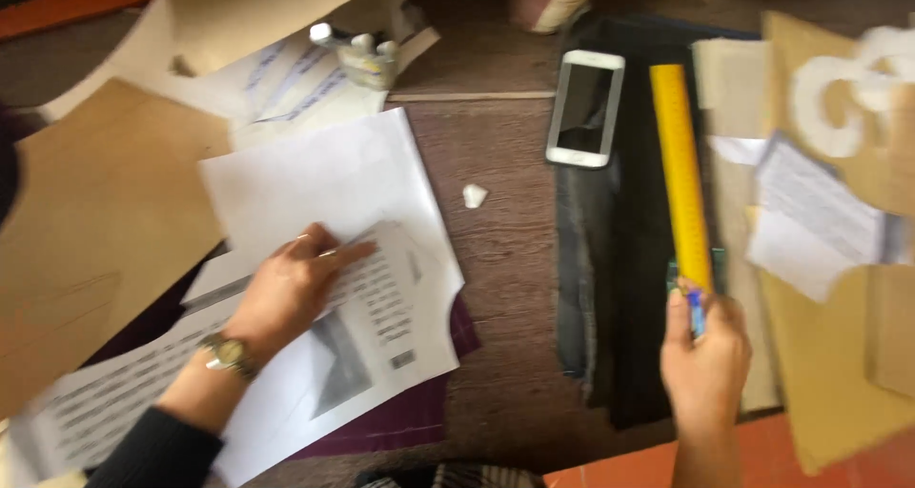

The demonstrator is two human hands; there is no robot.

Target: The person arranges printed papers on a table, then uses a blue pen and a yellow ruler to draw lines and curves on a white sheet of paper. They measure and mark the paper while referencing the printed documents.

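Pressing flat on printed paper sheets [381,297] at lower left of the frame, the left hand [286,288] has its fingers spread and palm down: open grip, nothing pinched, a wristwatch [227,353] on the wrist. The sheets overlap each other and lie partly over a dark purple cloth [419,416], on the brown wooden counter [505,259]. At lower right, the right hand [707,350] has its grip closed around the near end of a yellow ruler [680,173], together with something small and blue I can't identify. The ruler runs up-frame, lying along a strip of dark fabric [620,288]. A white smartphone [585,109] sits on the fabric's top end, just left of the ruler. A small white chalk-like piece [474,195] lies loose on the counter between papers and fabric, untouched. Tan pattern boards [95,221] at far left and right. State of work: fabric laid out, ruler placed on it, no marks or cuts visible on the cloth; motion blur, so fine detail is unclear.
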